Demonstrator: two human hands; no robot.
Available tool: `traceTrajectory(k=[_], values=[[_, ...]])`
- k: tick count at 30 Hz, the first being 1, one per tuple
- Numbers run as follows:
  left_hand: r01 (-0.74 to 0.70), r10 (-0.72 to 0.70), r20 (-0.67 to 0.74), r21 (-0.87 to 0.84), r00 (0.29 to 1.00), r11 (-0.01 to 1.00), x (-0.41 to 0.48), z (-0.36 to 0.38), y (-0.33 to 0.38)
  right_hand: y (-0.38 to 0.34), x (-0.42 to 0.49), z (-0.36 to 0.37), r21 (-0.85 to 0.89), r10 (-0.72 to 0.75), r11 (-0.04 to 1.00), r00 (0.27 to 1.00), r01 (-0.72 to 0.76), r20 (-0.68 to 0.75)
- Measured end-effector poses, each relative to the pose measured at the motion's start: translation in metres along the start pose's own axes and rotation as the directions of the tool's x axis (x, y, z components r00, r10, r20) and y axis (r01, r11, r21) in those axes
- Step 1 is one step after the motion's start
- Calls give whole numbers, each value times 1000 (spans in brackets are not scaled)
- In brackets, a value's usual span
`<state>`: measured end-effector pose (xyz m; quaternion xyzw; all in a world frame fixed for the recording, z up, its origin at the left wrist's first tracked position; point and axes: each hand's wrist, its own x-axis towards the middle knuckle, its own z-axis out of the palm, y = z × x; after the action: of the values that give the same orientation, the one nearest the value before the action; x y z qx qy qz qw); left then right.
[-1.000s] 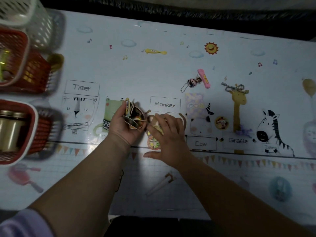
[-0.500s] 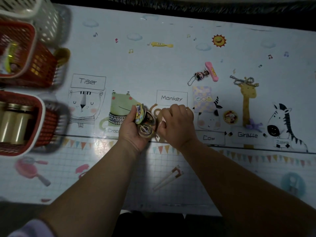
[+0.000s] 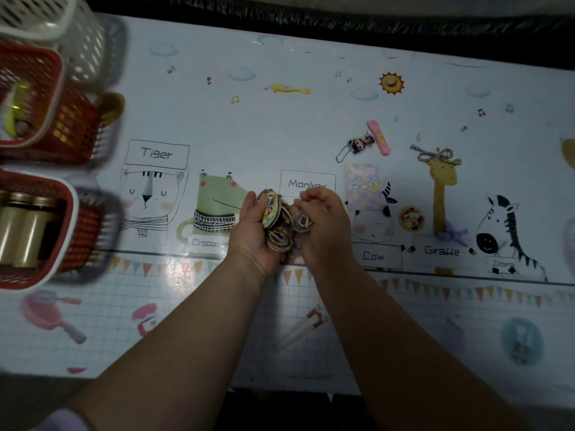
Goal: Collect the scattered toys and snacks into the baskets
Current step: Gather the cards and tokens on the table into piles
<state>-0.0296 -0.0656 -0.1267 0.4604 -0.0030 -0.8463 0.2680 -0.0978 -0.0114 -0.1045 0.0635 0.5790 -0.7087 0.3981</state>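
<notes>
**Table mid-collection: stacking discs before the basket run**

Working low over the printed table (image 3: 217,321), with open mat on both sides of the forearms. Cupping a stack of round discs (image 3: 275,213) in the left hand (image 3: 249,231), curling round them. Pinching a single disc (image 3: 303,221) in the right hand (image 3: 326,225), just beside the stack. Probably needing next a leftward carry across bare mat to the red basket (image 3: 70,209), already holding gold jars (image 3: 21,231). Leaving, farther right, a lone disc (image 3: 411,218), a purple packet (image 3: 362,185), a keychain (image 3: 357,146) and a bead chain (image 3: 435,155). Minding the dark far edge (image 3: 311,29).
</notes>
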Motion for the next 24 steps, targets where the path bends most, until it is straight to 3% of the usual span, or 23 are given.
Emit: traceTrajectory(k=[2,5,7,8,11,13,17,20,22,24], values=[[126,-120,79,-72,990,989,-5,8,0,-3,-6,6,16,-46,999,995,45,85],[177,-165,127,-90,978,980,-10,12,2,-3,-11,10,-389,-236,874,954,291,185],[203,-187,136,-110,973,973,-11,11,4,-3,-9,10,-540,-267,755,926,373,267],[213,-197,134,-113,971,971,-12,10,5,-3,-8,9,-556,-247,743,924,373,291],[276,-249,167,-161,954,948,-13,6,11,-10,-12,4,-400,-60,887,915,232,398],[287,-254,193,-164,948,944,-11,0,13,-13,-14,0,-338,7,926,892,165,453],[248,-237,173,-41,956,968,-7,-6,13,-13,-12,-10,-446,-99,852,921,274,376],[175,-159,162,-88,974,981,-7,-4,10,-15,-13,-14,-362,-44,912,922,195,384],[152,-131,152,-133,980,979,-10,-3,11,-14,-10,-20,-304,-80,940,965,157,250],[145,-123,150,-146,981,979,-11,-2,12,-13,-3,-32,-504,-221,831,971,235,89]])
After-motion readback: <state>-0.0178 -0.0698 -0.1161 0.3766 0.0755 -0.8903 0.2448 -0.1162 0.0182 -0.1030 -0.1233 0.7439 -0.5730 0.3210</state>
